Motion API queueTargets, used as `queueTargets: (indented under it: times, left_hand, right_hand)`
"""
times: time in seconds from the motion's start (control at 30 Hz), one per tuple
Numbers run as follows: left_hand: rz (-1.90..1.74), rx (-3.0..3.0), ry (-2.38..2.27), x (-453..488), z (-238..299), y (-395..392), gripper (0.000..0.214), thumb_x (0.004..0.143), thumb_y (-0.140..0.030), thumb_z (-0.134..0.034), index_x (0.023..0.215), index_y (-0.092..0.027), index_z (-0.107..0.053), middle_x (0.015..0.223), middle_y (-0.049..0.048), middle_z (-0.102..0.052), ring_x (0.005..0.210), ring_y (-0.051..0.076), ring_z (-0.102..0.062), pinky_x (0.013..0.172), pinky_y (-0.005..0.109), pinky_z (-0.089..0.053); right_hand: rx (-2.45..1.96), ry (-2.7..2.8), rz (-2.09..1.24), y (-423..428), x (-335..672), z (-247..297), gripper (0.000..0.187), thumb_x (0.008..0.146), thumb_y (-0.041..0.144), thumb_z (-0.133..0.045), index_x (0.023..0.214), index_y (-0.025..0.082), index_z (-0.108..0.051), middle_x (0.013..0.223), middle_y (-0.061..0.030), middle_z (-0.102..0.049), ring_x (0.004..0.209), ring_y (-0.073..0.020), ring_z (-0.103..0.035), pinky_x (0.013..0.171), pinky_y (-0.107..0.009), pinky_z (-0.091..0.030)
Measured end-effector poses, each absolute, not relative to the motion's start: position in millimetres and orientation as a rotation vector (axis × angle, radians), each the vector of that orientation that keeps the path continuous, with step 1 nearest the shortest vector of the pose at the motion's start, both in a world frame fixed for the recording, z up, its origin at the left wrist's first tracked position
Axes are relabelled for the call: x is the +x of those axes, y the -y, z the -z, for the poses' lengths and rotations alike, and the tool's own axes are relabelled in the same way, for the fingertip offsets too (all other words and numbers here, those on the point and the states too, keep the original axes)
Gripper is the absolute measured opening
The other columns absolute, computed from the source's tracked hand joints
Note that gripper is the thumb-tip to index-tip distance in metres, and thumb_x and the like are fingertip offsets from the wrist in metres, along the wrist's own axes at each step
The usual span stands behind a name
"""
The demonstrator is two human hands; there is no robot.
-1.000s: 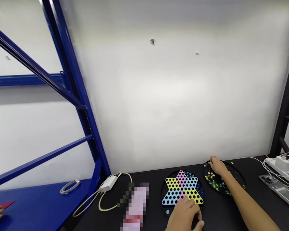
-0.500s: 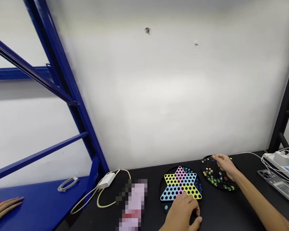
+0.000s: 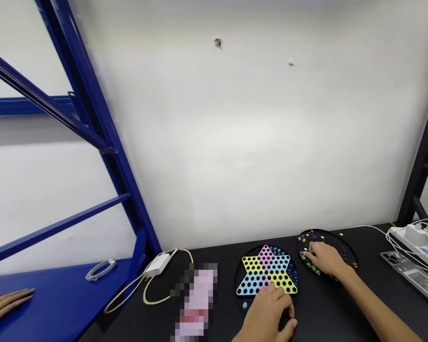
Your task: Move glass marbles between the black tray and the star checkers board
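A round Chinese checkers board (image 3: 267, 273) with a star of yellow, pink and blue holed fields lies on the black table. My left hand (image 3: 271, 316) rests on its near rim with the fingers curled round the edge. To the right lies a black round tray (image 3: 347, 244) holding several coloured marbles (image 3: 310, 267). My right hand (image 3: 324, 259) lies over the tray's left part, fingers bent down among the marbles; what the fingertips hold is hidden.
A white charger with a cream cable (image 3: 157, 268) lies at the left of the black table (image 3: 342, 313). A white power strip (image 3: 419, 237) and a phone (image 3: 412, 275) sit at the right. Another person's hand (image 3: 5, 304) rests on the blue shelf (image 3: 57, 304).
My right hand has moved from the tray's far rim down onto its left, nearer part. My left hand has stayed on the board's near rim. The view has barely shifted.
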State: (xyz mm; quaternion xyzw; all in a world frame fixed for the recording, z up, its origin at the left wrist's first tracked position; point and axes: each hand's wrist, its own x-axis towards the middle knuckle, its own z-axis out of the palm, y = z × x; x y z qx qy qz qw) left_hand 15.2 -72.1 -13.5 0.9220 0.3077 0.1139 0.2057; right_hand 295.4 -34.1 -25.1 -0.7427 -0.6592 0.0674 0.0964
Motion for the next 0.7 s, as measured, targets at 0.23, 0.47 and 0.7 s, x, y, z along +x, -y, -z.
queueTargets:
  times: [0.23,0.47,0.7]
  left_hand:
    - [-0.321,2.567,-0.858,15.9,12.7,70.7,0.017,0.082,-0.029,-0.071,0.088,-0.025,-0.056,0.097,-0.0027,-0.062,0.096,0.020,-0.053,0.091,0.034,-0.036]
    - [-0.316,2.524,-0.889,15.4,3.8,77.5,0.014,0.083,-0.026,-0.069,0.086,-0.025,-0.055,0.097,-0.0026,-0.062,0.099,0.020,-0.055,0.096,0.036,-0.035]
    - [-0.319,2.537,-0.860,16.6,4.9,75.1,0.012,0.084,-0.025,-0.067,0.087,-0.025,-0.055,0.097,-0.0023,-0.063,0.097,0.019,-0.055,0.094,0.035,-0.036]
  right_hand:
    - [-2.201,2.007,-0.226,26.5,295.2,31.2,0.028,0.101,0.031,-0.033,0.096,0.019,-0.058,0.106,-0.0146,-0.069,0.101,-0.0302,-0.067,0.078,-0.034,-0.042]
    - [-2.122,1.850,-0.407,27.3,304.1,37.5,0.014,0.093,0.032,-0.048,0.093,0.021,-0.056,0.099,-0.0124,-0.069,0.093,-0.0308,-0.067,0.077,-0.036,-0.043]
    - [-1.818,1.349,-0.663,21.5,313.7,31.6,0.031,0.094,0.045,-0.030,0.075,0.025,-0.044,0.072,-0.0034,-0.059,0.064,-0.0187,-0.056,0.056,-0.028,-0.040]
